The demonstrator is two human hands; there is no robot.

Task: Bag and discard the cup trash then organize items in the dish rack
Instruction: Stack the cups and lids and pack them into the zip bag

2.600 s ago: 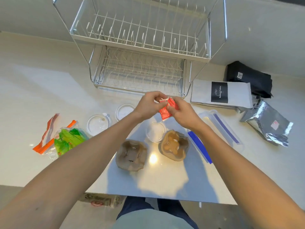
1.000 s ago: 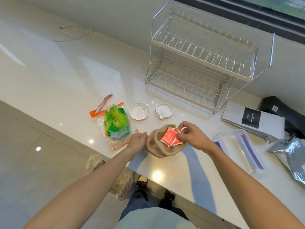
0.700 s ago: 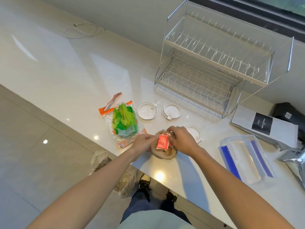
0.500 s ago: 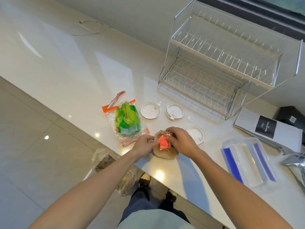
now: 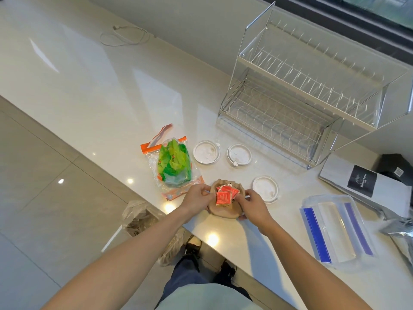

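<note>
Lower center of frame: left hand (image 5: 196, 199) and right hand (image 5: 252, 205) pinch brown cup holder (image 5: 224, 212); loose red packets (image 5: 224, 195) may slide off if tilted.

Both hands (image 5: 197, 199) (image 5: 252, 205) sit at the near edge of the bench (image 5: 93, 86), around a brown cup carrier (image 5: 224, 212). To the left, a zip bag of green wrappers (image 5: 174, 164) lies just beside it. On the far side, two lids (image 5: 206, 151) (image 5: 239, 154) lie in front of the dish rack (image 5: 301, 97), and a third lid (image 5: 265, 189) lies close on the right. Further right, a clear container (image 5: 337, 229) and coffee bags (image 5: 366, 182) crowd the bench. The far-left bench is broad and open up to a white cable (image 5: 125, 38).
</note>
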